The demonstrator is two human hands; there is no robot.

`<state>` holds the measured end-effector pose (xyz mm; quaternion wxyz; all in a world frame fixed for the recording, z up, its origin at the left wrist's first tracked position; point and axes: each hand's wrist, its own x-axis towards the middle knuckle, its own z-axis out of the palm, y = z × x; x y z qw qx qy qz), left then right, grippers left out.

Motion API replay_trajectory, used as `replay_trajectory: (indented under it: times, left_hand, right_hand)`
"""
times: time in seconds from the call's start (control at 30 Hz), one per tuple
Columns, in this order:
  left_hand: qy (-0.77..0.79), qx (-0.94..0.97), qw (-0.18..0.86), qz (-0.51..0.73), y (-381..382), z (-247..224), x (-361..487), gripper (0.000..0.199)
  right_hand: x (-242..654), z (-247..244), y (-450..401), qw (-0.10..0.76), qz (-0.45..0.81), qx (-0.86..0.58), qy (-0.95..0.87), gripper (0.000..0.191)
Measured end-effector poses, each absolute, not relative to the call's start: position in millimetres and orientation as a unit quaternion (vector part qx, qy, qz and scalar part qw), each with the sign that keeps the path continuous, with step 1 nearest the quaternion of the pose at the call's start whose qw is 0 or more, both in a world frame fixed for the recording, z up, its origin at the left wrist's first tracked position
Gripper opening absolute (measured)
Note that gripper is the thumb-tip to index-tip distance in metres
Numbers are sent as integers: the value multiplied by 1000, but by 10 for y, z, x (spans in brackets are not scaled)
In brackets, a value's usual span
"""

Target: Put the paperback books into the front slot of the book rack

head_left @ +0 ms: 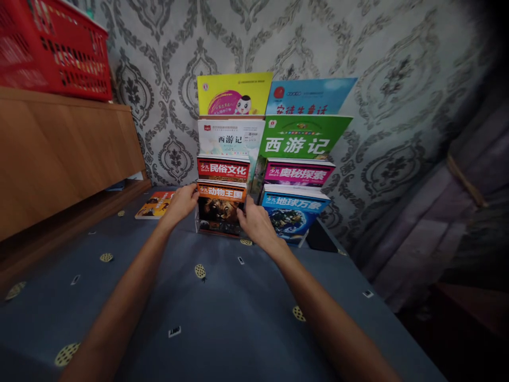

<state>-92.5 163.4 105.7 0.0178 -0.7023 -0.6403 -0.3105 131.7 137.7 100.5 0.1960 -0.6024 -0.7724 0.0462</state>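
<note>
A: Grips?

B: Left hand (181,205) and right hand (256,223) clamped on the lion book (218,212), one each side;

A: Where?

B: Front bottom slot, left column of the book rack (196,220); rack on a blue cover (222,302).

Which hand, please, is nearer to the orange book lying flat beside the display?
Left: the left hand is just right of the orange book. The right hand is farther right, beyond the lion-cover book.

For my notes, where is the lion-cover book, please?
In the head view, the lion-cover book stands front left in the rack, between the left hand and right hand, below the red-banded book.
</note>
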Motion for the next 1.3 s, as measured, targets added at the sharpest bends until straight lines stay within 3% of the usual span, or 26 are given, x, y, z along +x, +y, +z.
replay_trajectory:
  times: [0.43,0.73,0.93,1.07,1.2,1.3]
  left_hand:
    - [-625,-713,56,-314,1620,1113,-963,28]
    - [-591,-732,-32,-338,1598,1170,-1042,41]
    - [-562,-710,-43,-421,1531,1260,-1097,49]
    - [-556,-671,-19,-490,1533,1317,-1265,43]
    - [-678,-617,91,-388,1619,1256,-1531,43]
    - [-764,-577,95,-274,1715,1014,-1675,42]
  right_hand:
    - [1390,1160,1300,218,10,-582,-784,56]
    - [1479,1338,1171,250,6,-558,-791,55]
    - [1479,1473,1016,243,-13,-563,-790,59]
    - [1461,1542,881,251,-19,-542,-802,58]
    - [1420,1575,741,246,25,-472,-846,40]
    - [1354,1539,678,190,40,-433,-881,31]
